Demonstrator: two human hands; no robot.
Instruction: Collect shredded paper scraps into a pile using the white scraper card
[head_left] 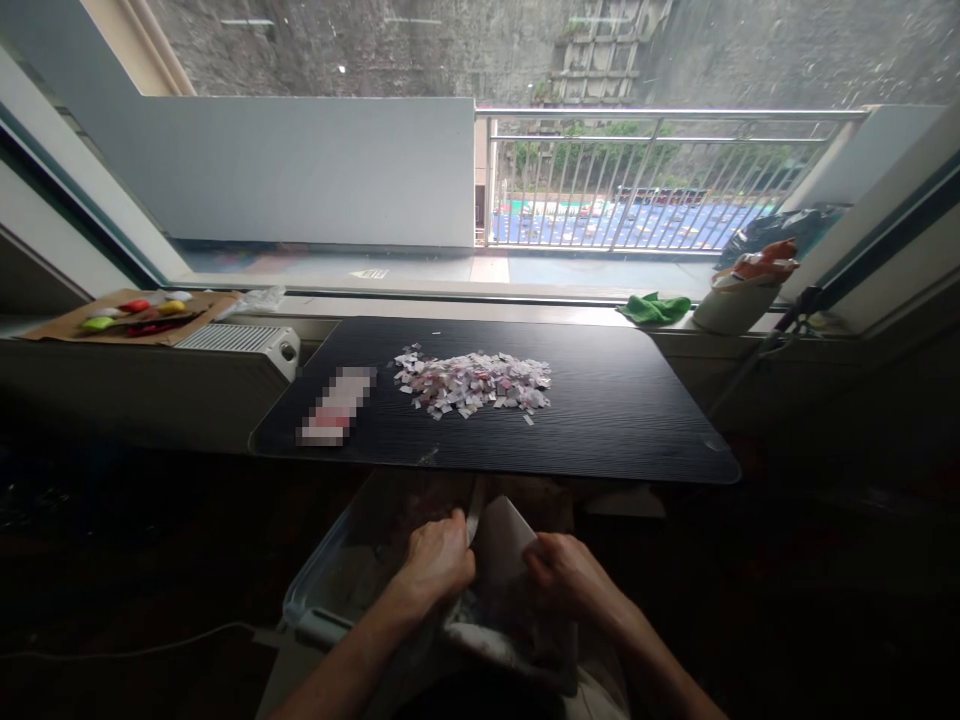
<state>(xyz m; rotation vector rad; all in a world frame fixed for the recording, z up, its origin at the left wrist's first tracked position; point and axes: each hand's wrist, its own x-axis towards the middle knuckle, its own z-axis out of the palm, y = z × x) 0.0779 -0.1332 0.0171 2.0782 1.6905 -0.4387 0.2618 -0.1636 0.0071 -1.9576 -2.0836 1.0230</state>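
Observation:
Below the front edge of the dark table, my left hand (442, 555) is closed around a narrow pale strip of paper (475, 505). A larger white sheet of paper (507, 535) is pinched at its right edge by my right hand (559, 565). The strip and the sheet stand side by side; shadow hides whether they join lower down. On the tabletop beyond my hands lies a loose heap of small torn paper bits (476, 382), pale with some pinkish ones. A blurred-out pale and reddish piece (337, 405) rests to the left of the heap.
The black tabletop (615, 400) stands against a window ledge. Underneath is a clear plastic bin (322, 585). A radiator (247, 340), a cardboard piece (67, 318) with coloured items, a green cloth (654, 308) and a pale container (735, 303) line the window side.

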